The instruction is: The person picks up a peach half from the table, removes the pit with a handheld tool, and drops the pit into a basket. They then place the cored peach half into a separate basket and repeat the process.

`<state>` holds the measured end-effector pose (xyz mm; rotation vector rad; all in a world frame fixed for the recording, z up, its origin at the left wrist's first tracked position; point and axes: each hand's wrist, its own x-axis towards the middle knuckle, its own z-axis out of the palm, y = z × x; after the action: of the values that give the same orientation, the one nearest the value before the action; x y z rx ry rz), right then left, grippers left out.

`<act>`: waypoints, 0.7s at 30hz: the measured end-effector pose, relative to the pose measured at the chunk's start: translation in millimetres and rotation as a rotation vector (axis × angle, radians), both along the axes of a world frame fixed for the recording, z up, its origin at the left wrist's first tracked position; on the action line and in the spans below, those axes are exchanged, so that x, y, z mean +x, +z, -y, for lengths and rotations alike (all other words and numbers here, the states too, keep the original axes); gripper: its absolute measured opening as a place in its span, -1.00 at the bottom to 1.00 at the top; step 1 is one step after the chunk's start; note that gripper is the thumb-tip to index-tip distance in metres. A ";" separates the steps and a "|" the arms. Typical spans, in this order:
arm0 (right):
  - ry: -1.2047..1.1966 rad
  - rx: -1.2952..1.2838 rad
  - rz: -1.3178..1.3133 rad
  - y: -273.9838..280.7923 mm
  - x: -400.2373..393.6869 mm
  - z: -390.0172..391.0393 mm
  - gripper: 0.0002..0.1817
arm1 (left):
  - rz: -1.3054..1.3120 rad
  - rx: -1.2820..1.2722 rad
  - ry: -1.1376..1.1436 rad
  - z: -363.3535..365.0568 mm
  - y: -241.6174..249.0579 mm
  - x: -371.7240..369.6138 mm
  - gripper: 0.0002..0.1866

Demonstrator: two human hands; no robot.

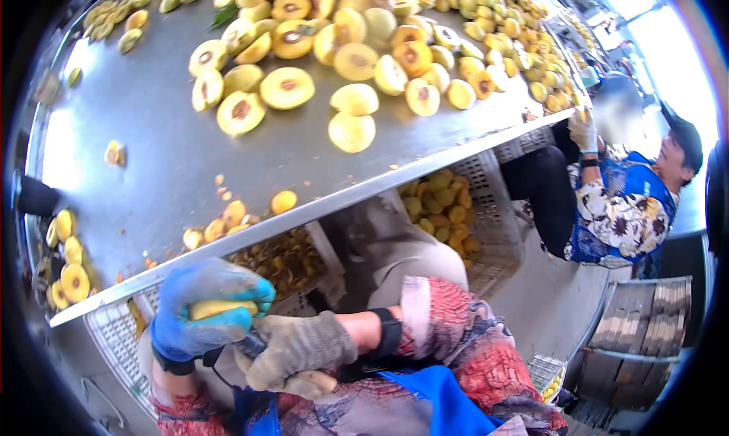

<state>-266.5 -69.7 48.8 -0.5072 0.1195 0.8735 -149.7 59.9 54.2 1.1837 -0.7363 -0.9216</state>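
Observation:
My left hand [186, 307], in a blue glove, is closed around a yellow peach piece [216, 308], partly hidden by the fingers. Just below and to the right, my right hand [300, 352], in a grey knit glove, grips a dark tool handle [250, 345]. The tool's working end is hidden behind the blue glove, so its kind cannot be made out. Both hands are close together in front of the metal table's edge. On the table [175, 155], many halved peaches [287, 88] lie in a pile, some showing brown pits.
Beneath the table edge stand a crate of brownish pieces [285, 265] and a white crate [493, 208] holding yellow peach pieces [440, 208]. More halves [74, 280] lie at the table's left corner. At right sits a co-worker [623, 200]; stacked slatted crates [638, 322] stand nearby.

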 end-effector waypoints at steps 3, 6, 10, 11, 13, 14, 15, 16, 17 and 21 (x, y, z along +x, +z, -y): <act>0.060 -0.007 0.008 9.1 3.9 3.5 -0.86 | 0.034 -0.008 -0.061 -4.4 4.7 3.9 -0.63; 0.046 0.012 0.020 0.6 0.3 -1.7 -0.83 | 0.027 -0.013 -0.047 -5.1 3.3 3.8 -0.64; 0.105 -0.223 0.023 1.6 2.7 -5.9 -0.80 | 0.038 0.093 -0.043 -9.2 1.4 6.1 -0.62; 0.114 -0.245 0.003 4.7 6.4 -5.5 -0.81 | 0.005 0.106 -0.060 -9.8 2.4 7.8 -0.61; 0.066 -0.140 -0.073 11.4 7.0 -1.4 -0.86 | -0.096 0.145 -0.053 -10.7 3.0 7.9 -0.58; 0.085 -0.065 -0.101 9.9 7.0 0.8 -0.86 | -0.096 0.116 -0.041 -11.2 2.9 6.5 -0.58; 0.103 0.010 -0.130 8.0 6.3 1.4 -0.85 | -0.095 0.088 -0.030 -12.1 2.2 5.5 -0.57; 0.085 0.034 -0.146 7.8 4.7 -1.0 -0.85 | -0.027 0.023 -0.041 -12.7 0.2 6.8 -0.58; 0.113 0.203 -0.199 5.8 3.2 -0.7 -0.86 | 0.018 -0.065 -0.051 -11.0 -3.9 7.9 -0.61; 0.101 0.195 -0.245 7.5 6.3 0.6 -0.86 | -0.132 -0.053 0.011 -12.3 0.1 2.7 -0.65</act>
<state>-260.2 -70.3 56.3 -0.2241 0.2313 1.0325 -147.0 72.2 54.3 1.0684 -0.6434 -0.9562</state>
